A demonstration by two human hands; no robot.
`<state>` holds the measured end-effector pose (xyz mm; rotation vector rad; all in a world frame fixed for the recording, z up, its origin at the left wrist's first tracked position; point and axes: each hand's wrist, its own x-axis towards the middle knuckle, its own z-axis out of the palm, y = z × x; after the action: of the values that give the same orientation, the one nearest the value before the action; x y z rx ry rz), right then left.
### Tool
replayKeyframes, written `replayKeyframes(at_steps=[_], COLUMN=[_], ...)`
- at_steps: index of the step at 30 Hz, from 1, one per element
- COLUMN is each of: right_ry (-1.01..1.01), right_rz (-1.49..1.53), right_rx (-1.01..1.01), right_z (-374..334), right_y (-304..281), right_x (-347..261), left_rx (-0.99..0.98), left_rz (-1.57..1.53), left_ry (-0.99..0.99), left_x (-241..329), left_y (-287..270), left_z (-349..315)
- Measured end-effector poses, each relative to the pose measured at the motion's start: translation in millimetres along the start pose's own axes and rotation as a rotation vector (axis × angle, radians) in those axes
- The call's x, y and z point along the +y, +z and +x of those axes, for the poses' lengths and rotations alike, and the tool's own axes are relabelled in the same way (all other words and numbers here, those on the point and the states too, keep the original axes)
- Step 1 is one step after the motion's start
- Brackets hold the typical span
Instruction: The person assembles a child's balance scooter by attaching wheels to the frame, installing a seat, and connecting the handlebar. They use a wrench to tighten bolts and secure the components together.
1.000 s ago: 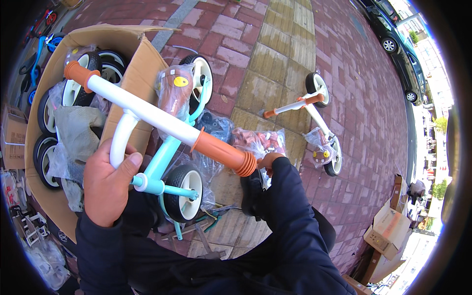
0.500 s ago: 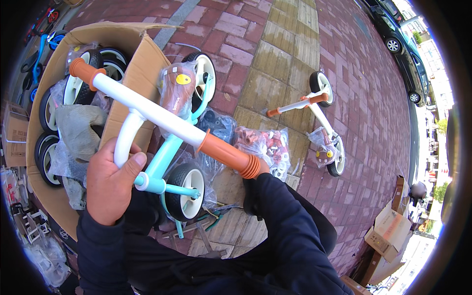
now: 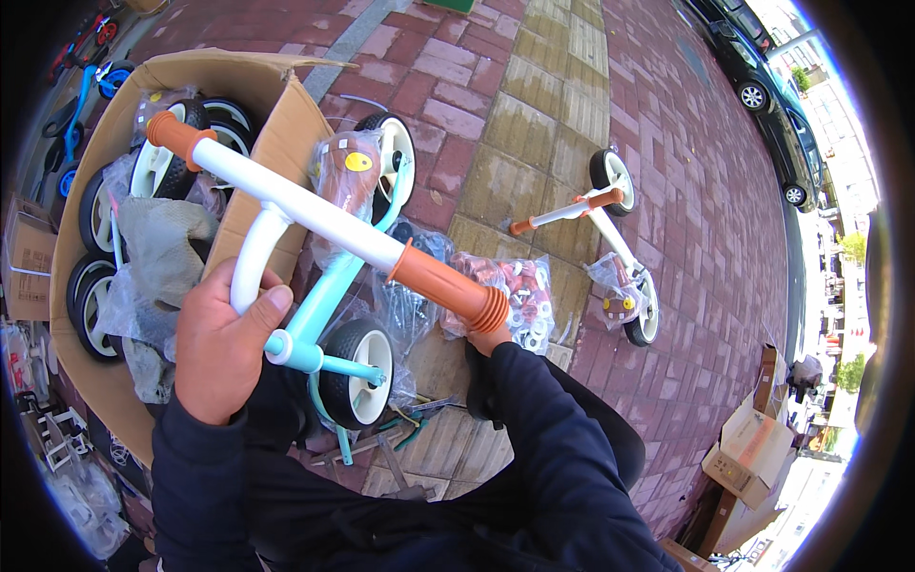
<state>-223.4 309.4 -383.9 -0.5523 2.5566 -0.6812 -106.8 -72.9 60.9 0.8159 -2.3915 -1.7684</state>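
We look down at the person's two bare hands; the left grip [image 3: 221, 357] is curled tight, back of the hand toward us, fingers mostly out of sight and thumb [image 3: 271, 309] pointing up and to the right; its wrist shows bare above a dark left sleeve [image 3: 197, 486], which rises almost straight; the right grip [image 3: 490, 339] is largely hidden, so we cannot tell how its fingers stand; the dark right sleeve [image 3: 545, 415] slants up and leftward; the legs [image 3: 615, 439] are spread apart.

Handlebar [image 3: 324, 218] above the right hand [image 3: 491, 337], free paving [image 3: 710, 248] beside the white bike [image 3: 613, 235]
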Motion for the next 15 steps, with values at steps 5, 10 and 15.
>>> replayKeyframes(at_steps=[5,10,15], right_ry=[0.184,0.201,0.111], right_rz=[-0.022,-0.162,-0.315], right_rx=[0.252,0.215,0.077], right_z=[-14.9,2.6,15.8], right_y=[0.3,-7.9,-37.6], right_x=[-25.0,-32.7,-42.7], left_rx=[0.011,0.023,0.025], left_rz=[0.001,0.019,0.037], left_ry=[-0.020,-0.058,-0.048], left_x=[-1.1,-0.8,-2.1], left_y=[-1.3,0.1,5.5], left_z=[-2.1,1.3,7.6])
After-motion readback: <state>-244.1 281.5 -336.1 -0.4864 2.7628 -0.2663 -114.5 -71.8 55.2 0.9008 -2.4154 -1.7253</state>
